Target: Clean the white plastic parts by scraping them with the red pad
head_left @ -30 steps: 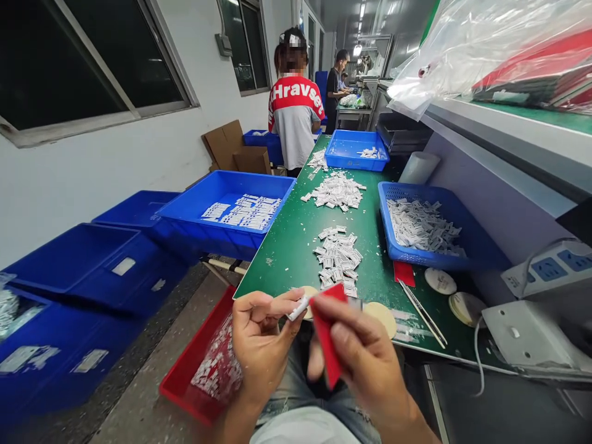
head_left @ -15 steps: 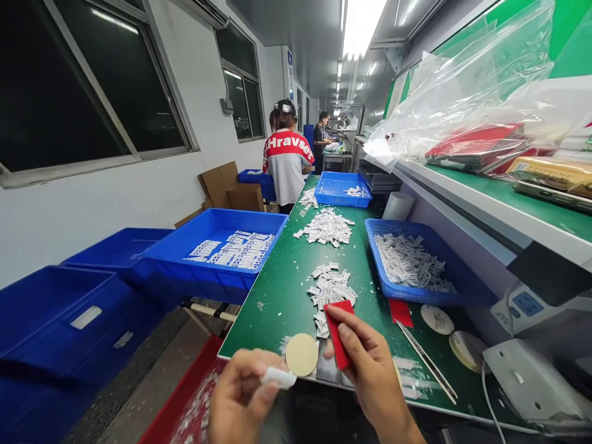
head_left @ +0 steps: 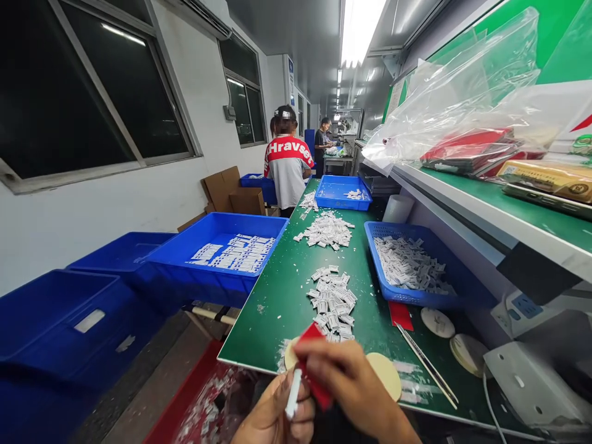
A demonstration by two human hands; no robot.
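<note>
In the lower middle of the head view, my left hand [head_left: 271,413] pinches a small white plastic piece [head_left: 293,396], tilted nearly upright. My right hand [head_left: 351,385] is closed on a flat red rectangular piece [head_left: 309,334], slightly blurred, and holds it right beside the white piece. Whether the two touch I cannot tell. Behind my hands a heap of similar white pieces [head_left: 330,302] lies on the green table [head_left: 277,308]. A cream round disc [head_left: 383,375] shows beside my right hand, and another pale disc is partly covered by my hands.
A blue basket [head_left: 407,293] of white pieces stands at right, near tweezers [head_left: 428,367] and another red piece [head_left: 401,315]. At left is a blue bin [head_left: 222,287] with rows of white pieces. Two people work further back. A shelf [head_left: 522,203] overhangs the right side.
My hands have come together. The red piece has moved left and down to the white piece, which now points more upright. The disc at right is more exposed.
</note>
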